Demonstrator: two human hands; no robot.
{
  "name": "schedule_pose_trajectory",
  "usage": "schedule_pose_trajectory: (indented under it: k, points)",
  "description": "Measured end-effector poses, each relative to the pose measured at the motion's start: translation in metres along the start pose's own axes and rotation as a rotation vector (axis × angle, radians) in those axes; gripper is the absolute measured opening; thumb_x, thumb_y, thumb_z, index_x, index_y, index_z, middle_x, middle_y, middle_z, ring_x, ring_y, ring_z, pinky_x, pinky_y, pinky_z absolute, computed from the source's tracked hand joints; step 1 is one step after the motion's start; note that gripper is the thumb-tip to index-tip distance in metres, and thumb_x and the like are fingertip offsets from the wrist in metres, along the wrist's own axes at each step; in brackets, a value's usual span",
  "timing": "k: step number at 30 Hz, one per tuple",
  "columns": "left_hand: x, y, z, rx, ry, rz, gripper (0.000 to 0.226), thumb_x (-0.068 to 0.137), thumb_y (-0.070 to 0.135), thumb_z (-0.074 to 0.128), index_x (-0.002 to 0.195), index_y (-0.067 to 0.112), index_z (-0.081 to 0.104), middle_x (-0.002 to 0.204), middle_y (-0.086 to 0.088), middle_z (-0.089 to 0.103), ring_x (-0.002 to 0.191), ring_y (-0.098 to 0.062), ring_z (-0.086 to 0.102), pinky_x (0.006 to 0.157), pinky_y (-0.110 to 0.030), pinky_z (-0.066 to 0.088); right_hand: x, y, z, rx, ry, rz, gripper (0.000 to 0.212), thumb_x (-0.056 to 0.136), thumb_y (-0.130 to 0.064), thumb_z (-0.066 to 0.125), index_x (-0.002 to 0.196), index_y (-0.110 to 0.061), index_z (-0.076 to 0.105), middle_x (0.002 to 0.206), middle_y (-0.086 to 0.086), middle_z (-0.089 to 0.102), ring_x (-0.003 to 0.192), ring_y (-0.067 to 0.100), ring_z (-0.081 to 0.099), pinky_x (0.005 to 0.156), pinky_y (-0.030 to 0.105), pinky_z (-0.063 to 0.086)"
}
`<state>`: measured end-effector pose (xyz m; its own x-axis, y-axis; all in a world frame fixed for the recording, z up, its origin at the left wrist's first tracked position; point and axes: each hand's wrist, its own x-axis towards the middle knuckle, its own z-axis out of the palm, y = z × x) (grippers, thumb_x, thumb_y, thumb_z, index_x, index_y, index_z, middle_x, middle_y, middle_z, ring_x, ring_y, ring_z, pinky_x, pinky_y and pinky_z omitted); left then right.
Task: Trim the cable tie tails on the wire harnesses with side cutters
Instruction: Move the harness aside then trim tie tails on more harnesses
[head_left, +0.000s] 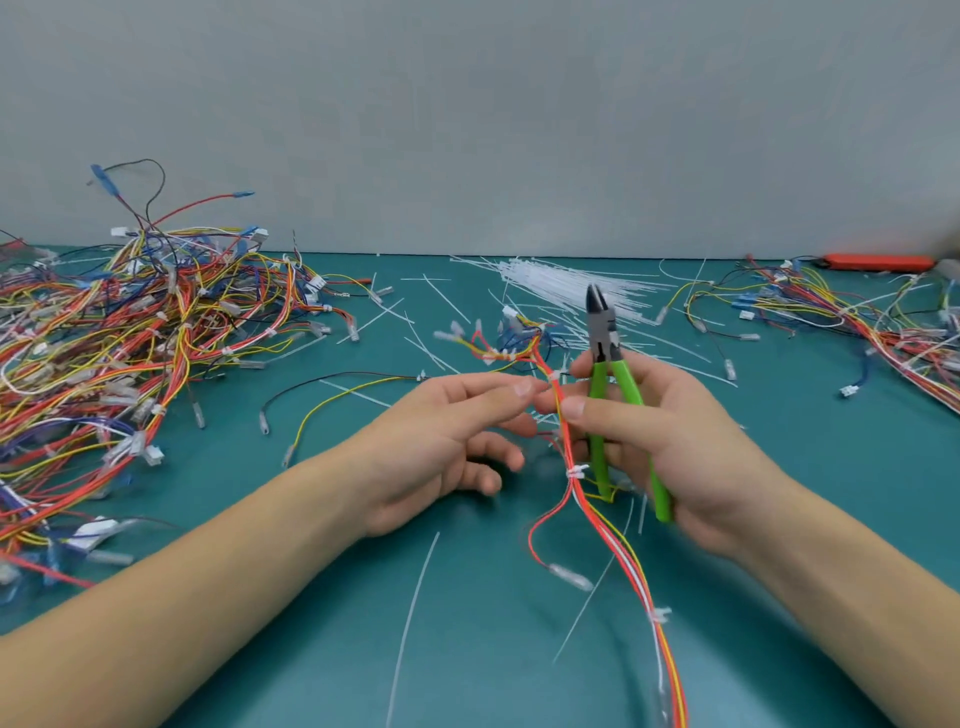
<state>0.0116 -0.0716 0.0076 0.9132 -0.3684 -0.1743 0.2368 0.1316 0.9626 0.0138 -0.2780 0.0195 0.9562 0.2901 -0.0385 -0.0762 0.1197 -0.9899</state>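
between the two hands, just above the green table (322, 597), one wire harness (597, 525) runs from the connectors near the middle down toward the bottom edge. the left hand (441, 441) has its fingers mostly straight, with the thumb and forefinger tips at the bundle near its top tie; whether it is really pinching there i cannot tell. the right hand (660, 436) is curled round the green handles of the side cutters (605, 358), its thumb also pressing the wires against them. the cutter jaws point up and away, slightly parted, and touch nothing.

on this harness three white cable ties show: the upper tie (555, 375), the middle tie (576, 472) and the lower tie (660, 616). all look short, with only stubs, so this piece seems trimmed or close to it, though motion blur hides the detail.

cut tails (415, 613) lie scattered over the table, which suggests a good number of trims are done. a large heap of harnesses (119, 338) sits to the left and a smaller heap (857, 317) to the right; which is finished and which is waiting cannot be read from here. a bundle of unused cable ties (550, 283) lies behind the cutters, and an orange object (878, 262) lies at the far right. by my judgement the job is somewhere in the middle, with plenty of harnesses still to check.
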Motion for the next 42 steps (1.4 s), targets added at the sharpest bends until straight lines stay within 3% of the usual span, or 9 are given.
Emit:
schedule_pose_trajectory:
  k: [6, 13, 17, 19, 23, 28, 33, 38, 42]
  points:
    - [0.001, -0.007, 0.005, -0.032, 0.071, 0.078, 0.012, 0.087, 0.031, 0.076, 0.097, 0.025, 0.076, 0.088, 0.0, 0.064, 0.066, -0.011, 0.049, 0.047, -0.019, 0.037, -0.006, 0.01, 0.015, -0.384, -0.005, -0.283, 0.026, 0.088, -0.008, 0.078, 0.097, -0.031, 0.069, 0.095, -0.002, 0.079, 0.082, 0.013, 0.076, 0.082, 0.027, 0.061]
    - [0.004, 0.002, -0.003, -0.336, 0.195, 0.118, 0.033, 0.08, 0.03, 0.074, 0.109, 0.02, 0.064, 0.075, 0.001, 0.068, 0.07, -0.019, 0.075, 0.051, -0.022, 0.055, -0.007, 0.013, 0.008, -0.523, 0.062, -0.354, 0.016, 0.088, -0.032, 0.075, 0.098, -0.033, 0.063, 0.081, 0.004, 0.066, 0.076, 0.032, 0.058, 0.074, 0.049, 0.051]
    - [0.006, -0.002, -0.004, -0.348, 0.197, 0.132, 0.035, 0.083, 0.027, 0.074, 0.115, 0.018, 0.064, 0.085, -0.003, 0.071, 0.071, -0.019, 0.075, 0.054, -0.024, 0.058, -0.01, 0.013, 0.009, -0.657, -0.021, -0.305, 0.018, 0.086, -0.04, 0.077, 0.098, -0.034, 0.064, 0.084, -0.002, 0.072, 0.078, 0.021, 0.066, 0.079, 0.044, 0.057]
    - [0.007, -0.005, -0.005, -0.356, 0.187, 0.135, 0.03, 0.09, 0.016, 0.071, 0.118, 0.018, 0.064, 0.09, -0.004, 0.073, 0.071, -0.019, 0.074, 0.057, -0.025, 0.058, -0.011, 0.014, 0.009, -0.657, -0.073, -0.276, 0.02, 0.086, -0.035, 0.081, 0.099, -0.034, 0.065, 0.087, -0.007, 0.074, 0.077, 0.015, 0.069, 0.077, 0.034, 0.058]
    - [0.007, -0.006, -0.005, -0.391, 0.151, 0.142, 0.055, 0.083, 0.008, 0.073, 0.135, 0.017, 0.058, 0.099, -0.008, 0.076, 0.08, -0.022, 0.075, 0.067, -0.027, 0.06, -0.011, 0.01, 0.008, -0.588, -0.125, -0.222, 0.025, 0.087, -0.019, 0.081, 0.097, -0.035, 0.065, 0.086, -0.003, 0.071, 0.064, 0.014, 0.063, 0.059, 0.026, 0.056]
    - [0.006, -0.008, -0.001, -0.047, 0.341, 0.203, 0.019, 0.093, 0.02, 0.074, 0.111, 0.017, 0.075, 0.099, 0.002, 0.078, 0.079, -0.022, 0.077, 0.049, -0.023, 0.051, -0.005, 0.006, 0.002, -0.334, -0.021, -0.167, 0.022, 0.083, -0.017, 0.08, 0.095, -0.032, 0.069, 0.081, 0.0, 0.07, 0.064, 0.014, 0.056, 0.053, 0.022, 0.048]
    - [0.001, -0.008, 0.004, 0.062, 0.279, 0.198, 0.017, 0.086, 0.031, 0.08, 0.09, 0.014, 0.076, 0.084, -0.002, 0.071, 0.061, -0.024, 0.071, 0.039, -0.024, 0.044, 0.001, -0.001, -0.005, -0.216, 0.115, -0.098, 0.022, 0.083, -0.013, 0.082, 0.095, -0.028, 0.072, 0.081, -0.003, 0.071, 0.07, 0.012, 0.061, 0.068, 0.03, 0.046]
    - [0.0, -0.012, 0.01, 0.155, 0.092, 0.195, 0.019, 0.096, 0.031, 0.071, 0.095, 0.012, 0.076, 0.092, -0.006, 0.076, 0.066, -0.02, 0.071, 0.041, -0.021, 0.045, -0.004, 0.001, 0.004, -0.295, -0.022, -0.142, 0.022, 0.081, -0.017, 0.084, 0.097, -0.027, 0.072, 0.086, 0.006, 0.075, 0.074, 0.017, 0.066, 0.061, 0.023, 0.05]
    - [0.0, -0.009, 0.005, 0.029, 0.127, 0.16, 0.011, 0.087, 0.028, 0.078, 0.089, 0.017, 0.077, 0.092, -0.005, 0.073, 0.065, -0.017, 0.067, 0.043, -0.021, 0.043, -0.004, 0.005, 0.006, -0.273, 0.034, -0.183, 0.019, 0.083, -0.019, 0.082, 0.096, -0.031, 0.073, 0.097, 0.01, 0.076, 0.092, 0.027, 0.071, 0.083, 0.03, 0.057]
